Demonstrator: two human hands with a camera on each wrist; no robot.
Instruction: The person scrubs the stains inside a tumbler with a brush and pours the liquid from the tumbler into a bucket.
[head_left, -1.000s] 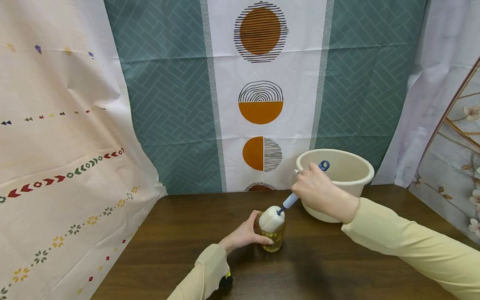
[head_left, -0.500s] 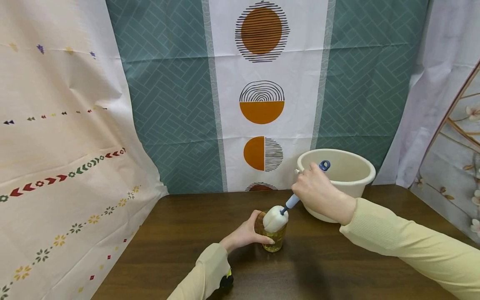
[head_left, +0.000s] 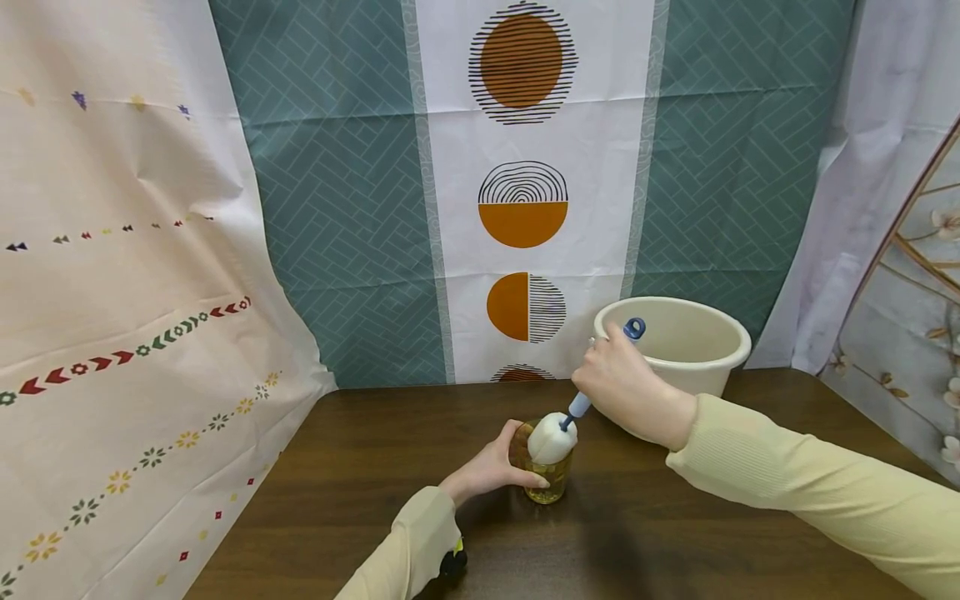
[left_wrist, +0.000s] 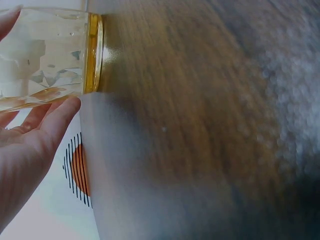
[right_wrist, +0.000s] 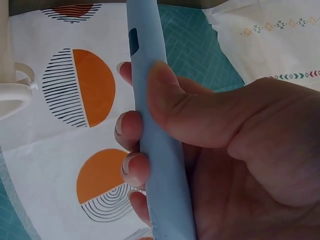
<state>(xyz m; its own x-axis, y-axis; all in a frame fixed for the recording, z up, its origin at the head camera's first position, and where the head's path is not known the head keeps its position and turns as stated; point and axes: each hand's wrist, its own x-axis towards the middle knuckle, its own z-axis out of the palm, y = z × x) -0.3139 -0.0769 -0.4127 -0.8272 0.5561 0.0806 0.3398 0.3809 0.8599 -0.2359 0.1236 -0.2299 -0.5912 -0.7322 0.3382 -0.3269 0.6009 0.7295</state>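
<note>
An amber glass [head_left: 548, 485] stands upright on the table, and my left hand [head_left: 491, 467] holds it round its side. In the left wrist view the clear, faceted wall of the glass [left_wrist: 50, 55] shows, with the fingers beneath it. My right hand [head_left: 633, 383] grips the light blue handle of a sponge brush [head_left: 578, 406]. The brush's white sponge head [head_left: 552, 439] sits tilted in the mouth of the glass, its lower end behind the glass wall. In the right wrist view the fingers and thumb wrap round the blue handle [right_wrist: 162, 130].
A cream basin [head_left: 697, 367] stands at the back right of the brown wooden table [head_left: 375, 467], behind my right hand. Patterned cloths [head_left: 345, 208] hang at the back and both sides.
My right hand has shifted a little to the left and down, with the brush handle now steeper. The sponge head has moved slightly right in the glass. The left hand and glass stay nearly still.
</note>
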